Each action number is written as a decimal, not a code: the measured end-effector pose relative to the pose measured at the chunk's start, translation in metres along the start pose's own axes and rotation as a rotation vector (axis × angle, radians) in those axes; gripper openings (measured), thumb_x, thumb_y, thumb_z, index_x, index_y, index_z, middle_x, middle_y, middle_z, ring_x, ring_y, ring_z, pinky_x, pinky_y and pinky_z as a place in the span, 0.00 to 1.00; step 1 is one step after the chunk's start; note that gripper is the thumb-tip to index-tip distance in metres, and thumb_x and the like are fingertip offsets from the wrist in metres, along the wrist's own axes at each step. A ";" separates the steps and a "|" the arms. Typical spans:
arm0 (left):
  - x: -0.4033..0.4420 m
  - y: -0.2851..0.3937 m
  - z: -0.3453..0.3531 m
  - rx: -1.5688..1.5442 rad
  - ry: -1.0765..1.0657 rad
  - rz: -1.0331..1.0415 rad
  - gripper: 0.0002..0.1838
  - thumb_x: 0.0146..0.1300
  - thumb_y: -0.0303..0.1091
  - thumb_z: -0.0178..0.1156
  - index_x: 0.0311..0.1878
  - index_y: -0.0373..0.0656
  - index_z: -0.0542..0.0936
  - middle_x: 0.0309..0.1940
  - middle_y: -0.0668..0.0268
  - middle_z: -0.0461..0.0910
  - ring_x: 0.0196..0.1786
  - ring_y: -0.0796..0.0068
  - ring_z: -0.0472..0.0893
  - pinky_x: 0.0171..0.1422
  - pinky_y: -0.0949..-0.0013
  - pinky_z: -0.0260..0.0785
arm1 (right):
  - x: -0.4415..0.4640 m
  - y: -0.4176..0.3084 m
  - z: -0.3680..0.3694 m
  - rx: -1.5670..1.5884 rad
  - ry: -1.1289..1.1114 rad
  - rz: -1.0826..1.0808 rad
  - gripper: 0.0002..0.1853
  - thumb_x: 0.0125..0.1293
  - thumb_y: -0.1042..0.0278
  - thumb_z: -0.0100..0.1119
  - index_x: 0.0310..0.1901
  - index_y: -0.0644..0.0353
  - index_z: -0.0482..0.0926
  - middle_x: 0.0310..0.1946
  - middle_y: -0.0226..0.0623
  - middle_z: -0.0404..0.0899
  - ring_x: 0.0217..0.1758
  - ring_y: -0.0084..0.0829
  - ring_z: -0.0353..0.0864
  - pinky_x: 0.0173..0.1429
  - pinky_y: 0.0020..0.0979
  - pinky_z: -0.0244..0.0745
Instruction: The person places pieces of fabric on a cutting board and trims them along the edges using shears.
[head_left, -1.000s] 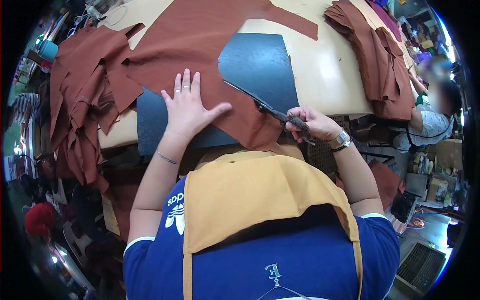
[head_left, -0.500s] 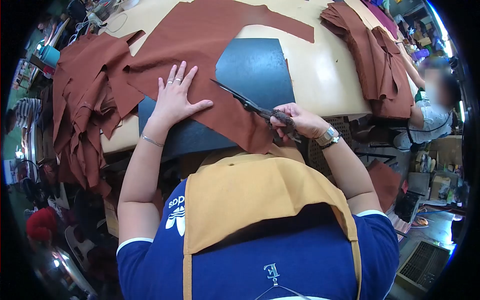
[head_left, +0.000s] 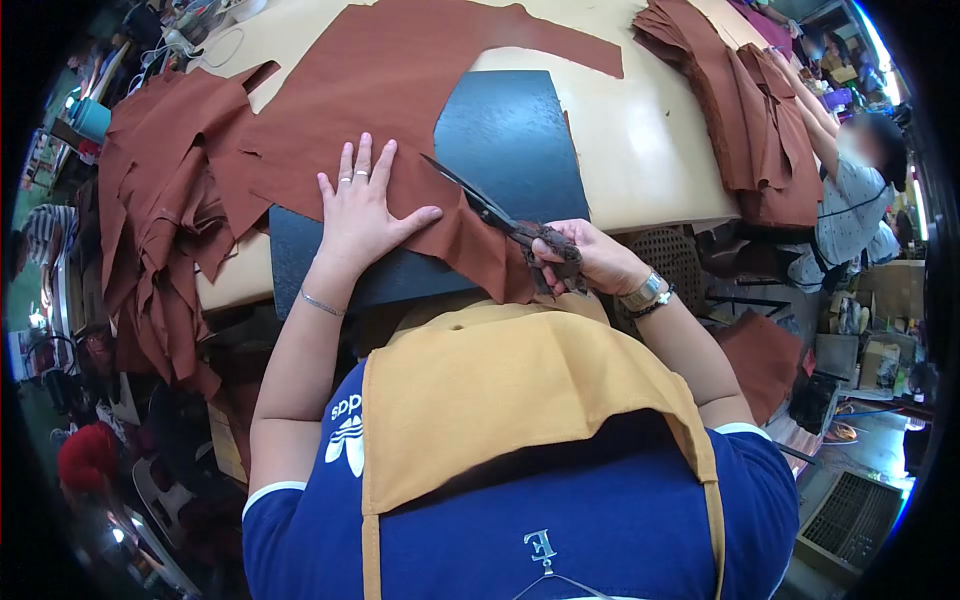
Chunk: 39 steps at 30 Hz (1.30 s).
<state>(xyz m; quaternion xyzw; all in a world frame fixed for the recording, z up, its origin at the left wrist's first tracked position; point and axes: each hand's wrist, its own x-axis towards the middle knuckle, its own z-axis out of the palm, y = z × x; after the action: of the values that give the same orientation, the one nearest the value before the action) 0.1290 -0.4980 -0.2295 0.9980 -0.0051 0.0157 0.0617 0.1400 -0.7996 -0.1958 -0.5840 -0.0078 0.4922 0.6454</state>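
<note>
One broad rust-brown cloth point(head_left: 390, 75), one pair of dark scissors point(head_left: 487, 207)

The cloth spreads from the top of the frame down to its centre, matte and mostly smooth. A narrow strip of it reaches toward the upper right, and soft folds rise in its lower corner, by the scissors. Beneath it, at centre, shows a glossy blue-black board point(head_left: 510, 120) on the pale table point(head_left: 640, 130). The left hand point(head_left: 365, 215) lies flat on the cloth left of centre, fingers spread. The right hand point(head_left: 592, 256), right of centre, is closed around the scissors' ragged, dark handles; the blades point to the upper left.
</note>
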 end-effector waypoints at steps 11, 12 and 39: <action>-0.004 0.021 0.007 -0.011 0.007 -0.048 0.56 0.51 0.76 0.56 0.77 0.52 0.52 0.78 0.54 0.44 0.79 0.50 0.43 0.72 0.28 0.38 | -0.003 0.007 0.009 -0.037 0.048 -0.014 0.15 0.65 0.53 0.64 0.33 0.55 0.76 0.22 0.25 0.77 0.22 0.15 0.77 0.26 0.18 0.72; -0.004 0.022 0.007 -0.016 0.013 -0.044 0.57 0.50 0.77 0.55 0.77 0.51 0.53 0.78 0.53 0.44 0.79 0.49 0.43 0.72 0.27 0.38 | -0.002 0.007 0.009 -0.020 0.055 -0.018 0.15 0.65 0.52 0.64 0.33 0.55 0.76 0.21 0.26 0.77 0.21 0.16 0.76 0.26 0.18 0.71; 0.040 -0.010 0.006 0.009 0.019 0.179 0.49 0.55 0.72 0.55 0.75 0.58 0.57 0.77 0.56 0.48 0.79 0.51 0.46 0.75 0.33 0.39 | -0.002 0.025 0.011 0.082 0.123 -0.101 0.15 0.66 0.53 0.64 0.36 0.57 0.76 0.21 0.26 0.77 0.21 0.16 0.75 0.27 0.18 0.71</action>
<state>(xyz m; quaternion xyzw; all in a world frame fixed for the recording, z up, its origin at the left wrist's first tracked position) 0.1698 -0.4895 -0.2352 0.9936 -0.0937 0.0306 0.0557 0.1171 -0.7974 -0.2099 -0.5852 0.0225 0.4219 0.6921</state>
